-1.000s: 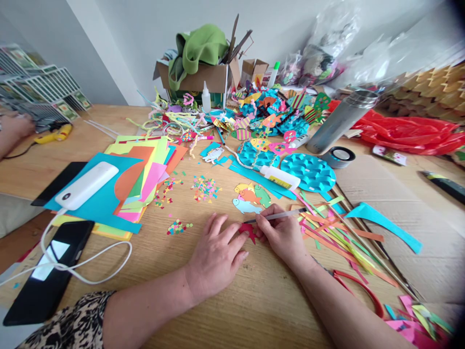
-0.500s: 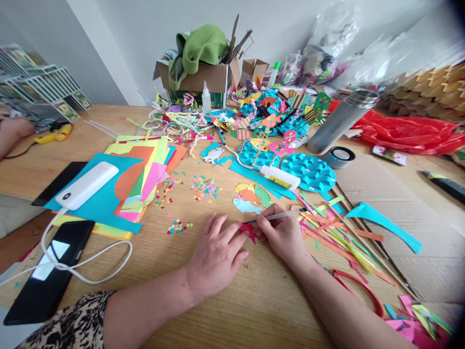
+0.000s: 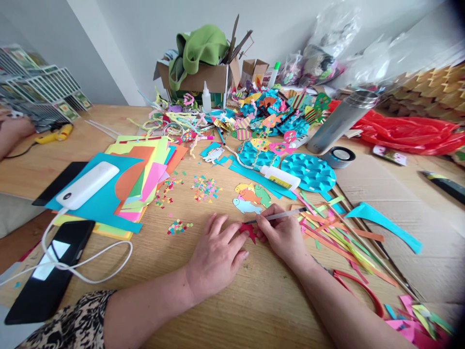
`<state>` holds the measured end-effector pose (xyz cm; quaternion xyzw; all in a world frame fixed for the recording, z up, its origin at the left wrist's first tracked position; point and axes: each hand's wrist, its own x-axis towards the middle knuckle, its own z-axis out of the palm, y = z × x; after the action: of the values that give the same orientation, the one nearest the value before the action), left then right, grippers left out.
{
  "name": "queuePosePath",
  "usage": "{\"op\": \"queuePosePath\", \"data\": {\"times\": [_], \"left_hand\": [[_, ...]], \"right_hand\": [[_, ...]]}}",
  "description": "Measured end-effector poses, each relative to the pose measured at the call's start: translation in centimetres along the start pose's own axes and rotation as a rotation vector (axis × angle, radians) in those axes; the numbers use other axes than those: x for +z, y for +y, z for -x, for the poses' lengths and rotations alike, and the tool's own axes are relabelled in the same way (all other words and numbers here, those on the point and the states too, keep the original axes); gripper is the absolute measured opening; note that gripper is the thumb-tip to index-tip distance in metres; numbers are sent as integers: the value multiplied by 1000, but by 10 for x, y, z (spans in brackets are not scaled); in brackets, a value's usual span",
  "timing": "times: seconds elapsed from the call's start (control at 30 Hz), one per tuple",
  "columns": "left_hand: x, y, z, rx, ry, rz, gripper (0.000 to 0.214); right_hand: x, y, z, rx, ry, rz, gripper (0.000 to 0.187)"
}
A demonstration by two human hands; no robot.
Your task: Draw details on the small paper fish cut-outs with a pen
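Under my fingers lies a small red paper cutout (image 3: 250, 231), partly covered by both hands. My left hand (image 3: 217, 252) rests on the table with fingers spread, its fingertips at the cutout's left edge. Pinched in my right hand (image 3: 282, 236) is a slim pen (image 3: 286, 214), its tip on the red paper. Just beyond the hands, several paper fish (image 3: 247, 206) in blue, orange, yellow and green lie overlapping. Small piles of paper bits (image 3: 205, 188) and round paper dots (image 3: 178, 227) sit to the left.
Colored paper sheets (image 3: 145, 169), a power bank (image 3: 87, 185) and a phone (image 3: 51, 271) lie left. Paper strips (image 3: 348, 237), red-handled scissors (image 3: 363, 291) and a steel flask (image 3: 343, 121) are right. A glue bottle (image 3: 280, 177) lies beyond the fish. Another person's hand (image 3: 16, 128) shows far left.
My hands, the pen and the red cutout stay almost in place. At the far left, the other person's hand has shifted slightly.
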<state>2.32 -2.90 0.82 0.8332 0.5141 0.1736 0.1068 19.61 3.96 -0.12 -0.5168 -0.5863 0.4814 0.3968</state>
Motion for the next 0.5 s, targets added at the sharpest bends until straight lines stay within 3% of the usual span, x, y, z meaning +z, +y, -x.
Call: {"op": "queuePosePath", "data": {"times": [0.5], "left_hand": [[0,0,0,4,-3,-3,35]], "right_hand": [[0,1,0,-14,-5,7,21]]}}
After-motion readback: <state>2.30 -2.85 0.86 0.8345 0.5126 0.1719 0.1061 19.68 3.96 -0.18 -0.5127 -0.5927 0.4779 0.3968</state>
